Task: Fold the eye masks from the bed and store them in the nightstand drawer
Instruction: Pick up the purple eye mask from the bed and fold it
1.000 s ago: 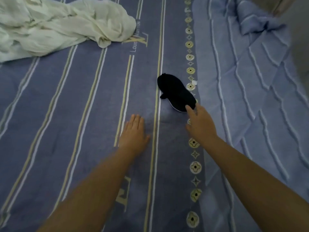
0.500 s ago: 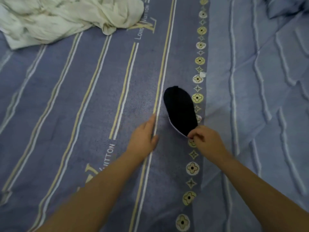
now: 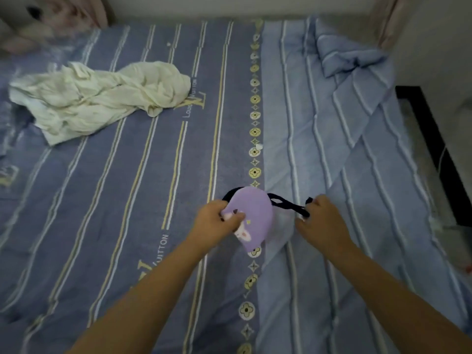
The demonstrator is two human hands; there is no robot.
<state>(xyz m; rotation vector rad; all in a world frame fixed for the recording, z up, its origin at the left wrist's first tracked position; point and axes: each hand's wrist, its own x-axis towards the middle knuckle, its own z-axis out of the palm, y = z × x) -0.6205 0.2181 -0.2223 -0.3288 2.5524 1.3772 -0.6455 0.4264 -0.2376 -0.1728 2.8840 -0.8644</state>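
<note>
Head view looks down over both bare forearms onto a bed (image 3: 107, 190) covered by a purple-blue striped sheet, with a lighter blue striped quilt (image 3: 339, 129) lying rumpled along its right side. Between the hands, lifted just above the seam where sheet and quilt meet, is an eye mask (image 3: 254, 215): its lilac face is turned up toward the camera, printed with a small white rabbit figure, and a black edge shows at its far rim. The left hand (image 3: 217, 221) has its fingers (image 3: 231, 217) curled closed over the mask's left edge, pinching the fabric between thumb and fingertips. A black elastic strap (image 3: 287, 205) runs from the mask's right side across to the right hand (image 3: 320, 221), whose fingers are bent in around the strap's far end and grip it, the strap drawn fairly straight between mask and hand. Further up the bed, well apart from the hands on the left, a crumpled cream-white cloth (image 3: 102, 98) lies in a heap on the sheet. A column of yellow flower motifs runs down the sheet just beside the quilt's edge, passing under the mask. At the right edge of the frame a dark piece of furniture (image 3: 439, 154) stands beside the bed; what it is cannot be told from here.
</note>
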